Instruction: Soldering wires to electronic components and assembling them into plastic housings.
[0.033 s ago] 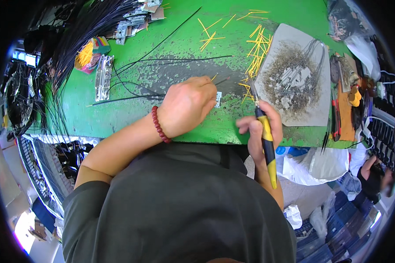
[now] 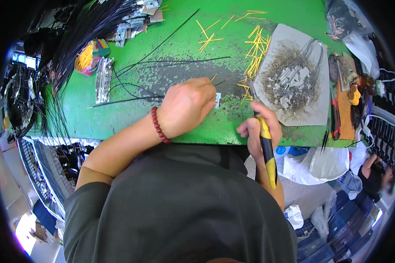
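My left hand (image 2: 188,103), with a red bead bracelet at the wrist, is closed, palm down, over the worn green bench. A black cable (image 2: 151,96) runs into it from the left, and a dark thin end shows beyond the fingers. A small pale metal plate (image 2: 217,100) peeks out beside the fingertips; how they grip is hidden. My right hand (image 2: 264,127) is wrapped around the yellow and black handle of what looks like a soldering iron (image 2: 268,151). Its thin metal shaft points away from me, toward the grey board's left edge, and is blurred.
A grey board (image 2: 314,114) with burnt residue and wire scraps lies at right. Thin yellow sticks (image 2: 255,57) are scattered beside it. A shiny metal bracket (image 2: 104,81) and a tub of yellow pieces (image 2: 87,59) sit at left, near bundled black cables (image 2: 70,48). Pliers (image 2: 336,118) lie far right.
My right hand has shifted the iron slightly toward me, and its shaft is less distinct now. My left hand stays in place.
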Demonstrator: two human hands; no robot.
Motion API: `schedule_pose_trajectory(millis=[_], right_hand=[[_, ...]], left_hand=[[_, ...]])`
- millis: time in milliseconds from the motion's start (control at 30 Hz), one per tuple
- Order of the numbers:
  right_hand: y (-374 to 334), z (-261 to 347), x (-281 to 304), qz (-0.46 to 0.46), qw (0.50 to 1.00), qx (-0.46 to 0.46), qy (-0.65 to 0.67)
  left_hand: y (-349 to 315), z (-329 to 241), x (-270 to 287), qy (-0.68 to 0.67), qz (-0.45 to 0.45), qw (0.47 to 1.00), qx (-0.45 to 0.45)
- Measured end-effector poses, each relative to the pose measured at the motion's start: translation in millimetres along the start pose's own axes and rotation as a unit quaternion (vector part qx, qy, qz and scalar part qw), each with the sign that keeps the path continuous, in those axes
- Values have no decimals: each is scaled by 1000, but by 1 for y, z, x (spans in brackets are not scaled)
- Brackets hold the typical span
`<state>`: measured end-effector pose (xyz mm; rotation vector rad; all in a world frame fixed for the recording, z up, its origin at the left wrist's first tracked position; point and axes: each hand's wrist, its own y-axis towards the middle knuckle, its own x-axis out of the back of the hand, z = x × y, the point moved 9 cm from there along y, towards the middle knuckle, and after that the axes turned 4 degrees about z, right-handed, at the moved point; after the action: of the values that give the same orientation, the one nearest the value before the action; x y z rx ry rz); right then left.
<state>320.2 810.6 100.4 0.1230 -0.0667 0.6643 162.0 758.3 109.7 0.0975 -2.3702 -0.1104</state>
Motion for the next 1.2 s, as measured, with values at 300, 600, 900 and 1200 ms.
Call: schedule_pose_trajectory(millis=[300, 600, 900, 1200], right_hand=[[57, 14, -14, 22, 996, 40, -79], [38, 42, -37, 13, 972, 218, -90], [20, 39, -21, -43, 981, 187, -27], [25, 30, -23, -21, 993, 112, 36]], left_hand=[[7, -24, 18, 41, 2, 994, -103], [3, -8, 33, -152, -13, 986, 61], [-2, -26, 43, -37, -130, 990, -38], [-15, -47, 45, 51, -165, 971, -166]])
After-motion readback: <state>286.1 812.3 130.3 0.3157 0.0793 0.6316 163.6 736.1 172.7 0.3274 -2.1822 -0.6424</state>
